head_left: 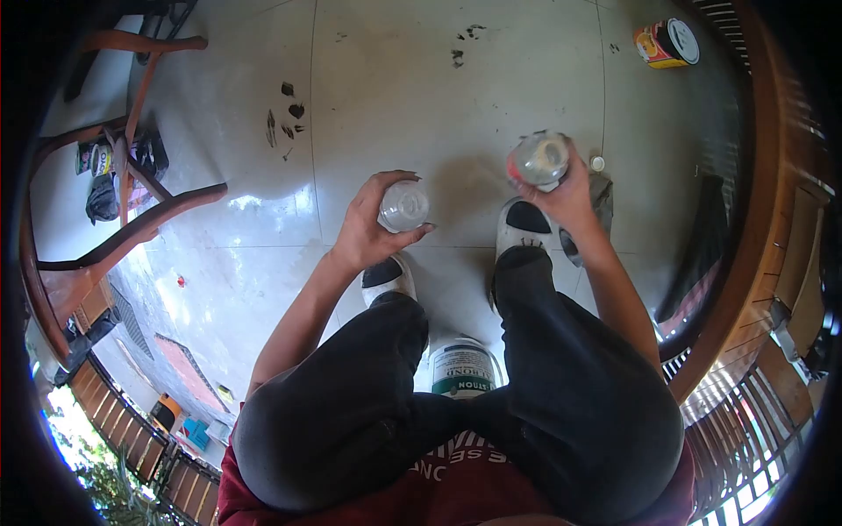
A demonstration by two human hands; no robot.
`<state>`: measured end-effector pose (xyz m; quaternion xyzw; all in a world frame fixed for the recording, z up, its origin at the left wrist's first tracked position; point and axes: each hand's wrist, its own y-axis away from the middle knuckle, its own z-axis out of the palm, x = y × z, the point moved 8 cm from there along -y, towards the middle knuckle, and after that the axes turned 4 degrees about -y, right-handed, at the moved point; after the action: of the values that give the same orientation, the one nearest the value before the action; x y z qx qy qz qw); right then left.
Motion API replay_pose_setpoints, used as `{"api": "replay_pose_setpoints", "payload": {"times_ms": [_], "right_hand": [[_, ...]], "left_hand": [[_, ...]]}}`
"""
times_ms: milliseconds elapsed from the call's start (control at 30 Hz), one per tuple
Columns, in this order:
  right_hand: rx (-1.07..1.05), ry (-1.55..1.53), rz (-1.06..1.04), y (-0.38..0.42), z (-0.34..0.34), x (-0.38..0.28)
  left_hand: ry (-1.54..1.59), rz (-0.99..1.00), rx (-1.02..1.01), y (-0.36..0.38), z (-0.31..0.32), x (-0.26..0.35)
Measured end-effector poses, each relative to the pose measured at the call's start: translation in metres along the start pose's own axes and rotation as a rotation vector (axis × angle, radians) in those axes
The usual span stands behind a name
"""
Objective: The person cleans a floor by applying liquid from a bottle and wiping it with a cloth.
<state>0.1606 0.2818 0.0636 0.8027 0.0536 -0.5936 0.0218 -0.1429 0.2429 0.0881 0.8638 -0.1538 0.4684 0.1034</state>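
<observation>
My left hand [367, 221] is curved round a clear, round plastic container [404, 206], thumb on its near side and fingers on the far side. Off to the right, my right hand [564, 195] grips a clear plastic bottle [540, 159] with some red on its side. That bottle is slightly blurred, and I see it end-on above my shoe. A small white cap [597, 163] lies on the floor just right of this hand. The two hands are well apart over the tiles.
Between my legs stands a white and green labelled tub [463, 368]. A yellow and red can [667, 44] is at the far right. Wooden chair parts [145, 223] stick out on the left. Dark smudges [285, 114] mark the tiled floor [395, 96]. Wooden furniture [763, 202] runs along the right.
</observation>
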Motion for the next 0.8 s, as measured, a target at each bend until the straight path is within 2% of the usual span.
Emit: {"api": "replay_pose_setpoints", "payload": {"times_ms": [100,200,400,600,800], "right_hand": [[-0.132,0.075,-0.164,-0.003,0.027,-0.033],[-0.224,0.067,-0.298,-0.006,0.046,-0.067],[-0.288,0.101,-0.3,-0.011,0.058,-0.093],[-0.357,0.306,-0.331,-0.015,0.056,-0.106],[-0.396,0.406,-0.264,-0.015,0.054,-0.106]], "left_hand": [[-0.079,0.144,0.035,-0.007,-0.009,0.021],[-0.122,0.197,0.075,-0.013,-0.016,0.032],[-0.165,0.214,0.108,-0.014,-0.024,0.033],[-0.127,0.188,0.146,-0.01,-0.026,0.029],[-0.138,0.206,0.15,-0.011,-0.025,0.026]]}}
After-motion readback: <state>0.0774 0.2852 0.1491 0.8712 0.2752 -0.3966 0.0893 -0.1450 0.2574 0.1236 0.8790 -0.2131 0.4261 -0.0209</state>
